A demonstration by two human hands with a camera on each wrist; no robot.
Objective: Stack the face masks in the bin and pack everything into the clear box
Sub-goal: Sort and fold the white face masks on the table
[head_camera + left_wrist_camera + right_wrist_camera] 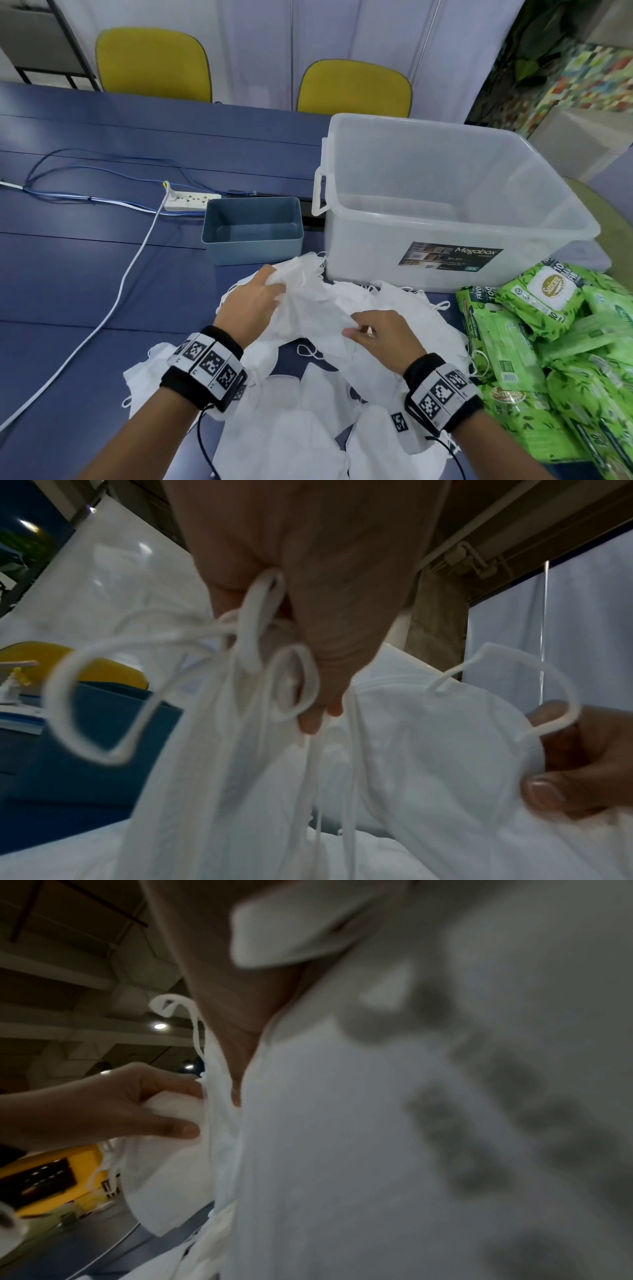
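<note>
**Packing barely begun: bin and box both empty, masks in hand**

My left hand (255, 303) grips a bunch of white face masks (310, 301), fingers curled round the gathered fabric; the left wrist view shows ear loops (263, 626) trailing from between the fingers. My right hand (380, 330) pinches the near edge of the same bunch between thumb and fingertips. The bunch is raised a little above the table (85, 274).

Progress, as I judge it: nothing is stowed. The blue bin (251, 251), at 12 o'clock from my left hand, shows a bare floor. The clear box (445, 240), at 1 o'clock, also holds nothing I can see. Loose masks (284, 421) lie spread at 6 o'clock under and between my wrists, with more at 3 o'clock just before the box wall. A heap of green wipe packs (548, 342) lies at 3 o'clock from my right hand, unpacked.

Edges and room: the bin's near wall is close beyond my left fingers, its mouth open and unobstructed. The box stands just beside the bin, its rim much higher. To the left, at 9 to 10 o'clock, a white cable (113, 301) and a power strip (190, 202) lie well apart from the work. Tangled loops could snag, in my judgement, when I lift the bunch over.
</note>
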